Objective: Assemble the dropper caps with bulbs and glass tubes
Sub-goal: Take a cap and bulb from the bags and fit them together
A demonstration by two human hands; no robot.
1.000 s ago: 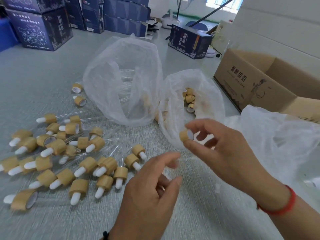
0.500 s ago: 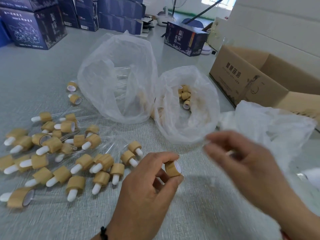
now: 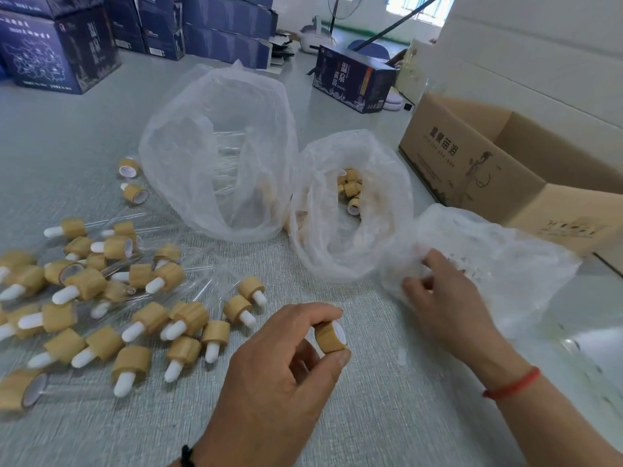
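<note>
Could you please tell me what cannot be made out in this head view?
- What the right hand touches inside the right-hand bag: cloudy plastic hides it.
- Whether the cap in the left hand has a bulb: its far end is hidden.
- Glass tubes in the large bag: only faint lines through the film.

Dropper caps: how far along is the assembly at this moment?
Done: a pile of assembled droppers with white bulbs and glass tubes lies at the left of the table. In hand: the left hand pinches one bare cap, while the right hand reaches into the right-most plastic bag. Left: loose caps show in the middle bag and glass tubes in the big bag, so plenty remains.
</note>
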